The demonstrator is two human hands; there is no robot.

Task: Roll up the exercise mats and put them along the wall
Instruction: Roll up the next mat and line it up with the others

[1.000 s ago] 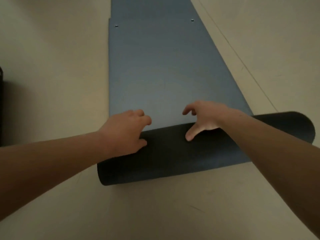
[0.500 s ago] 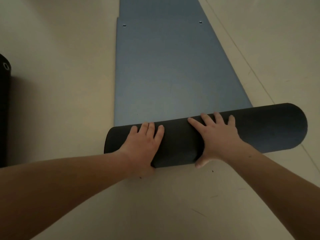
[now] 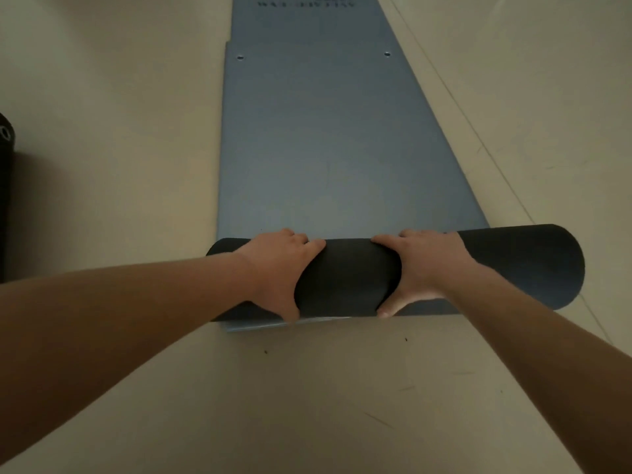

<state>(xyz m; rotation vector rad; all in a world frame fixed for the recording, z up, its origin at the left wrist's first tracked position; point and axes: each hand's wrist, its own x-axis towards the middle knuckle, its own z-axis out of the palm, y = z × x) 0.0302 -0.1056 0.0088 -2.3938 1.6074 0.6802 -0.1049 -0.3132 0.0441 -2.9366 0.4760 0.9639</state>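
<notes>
Lying flat on the pale floor (image 3: pixel 102 165), a blue exercise mat (image 3: pixel 325 148) is seen stretching away from the camera, with its near end wound into a dark roll (image 3: pixel 349 278). The roll is laid across the mat's width; its right end juts out past the mat's right edge, while its left end sits close to the left edge.

The roll is gripped by the left hand (image 3: pixel 280 268) near its left end. The fingers are curled over the top to the far side, and the thumb is pressed against the near side, low down by the floor. The roll is gripped likewise by the right hand (image 3: pixel 427 268), just right of its middle, with the fingers hooked over the far side and the thumb stretched down the near face. A bare band of the roll is left between the two hands. A thin strip of blue is shown beneath the roll's near left edge.

Two small eyelets (image 3: pixel 240 57) are set toward the mat's far end, one near each side, and dark lettering (image 3: pixel 304 3) is printed beyond them; it cannot be read. A dark object (image 3: pixel 5 200) is cut off by the left edge of the view, well apart from the mat; what it is cannot be told. A thin seam (image 3: pixel 478 138) is seen in the floor to the right of the mat.
</notes>
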